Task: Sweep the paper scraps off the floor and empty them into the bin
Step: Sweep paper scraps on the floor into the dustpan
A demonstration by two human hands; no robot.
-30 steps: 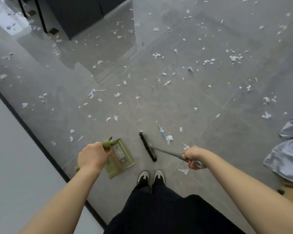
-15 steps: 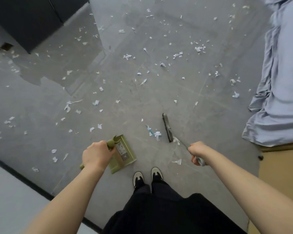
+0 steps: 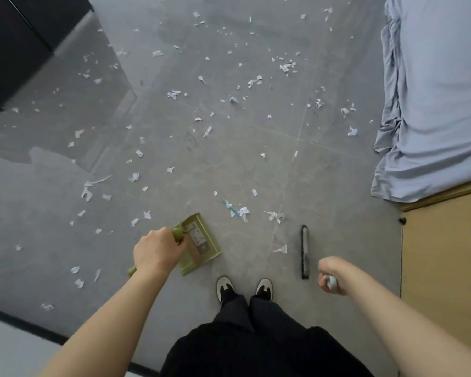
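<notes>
Dozens of paper scraps point(image 3: 174, 94) all over the grey floor point(image 3: 229, 164), way too many to count, most of them ahead of the feet and out to the left. One black cabinet point(image 3: 19, 42) sits top left. One left hand point(image 3: 156, 251) is wrapped around the handle of one green dustpan point(image 3: 201, 242), which hangs just left of the two black-and-white shoes point(image 3: 244, 288). One broom head point(image 3: 304, 251) sits to the right of the shoes, with a small scrap just beside it. One right hand point(image 3: 331, 276) is fisted around the broom's handle end. One blue bedsheet point(image 3: 433, 99) hangs far right, above one tan wood panel point(image 3: 443, 268). Can't see a bin.
</notes>
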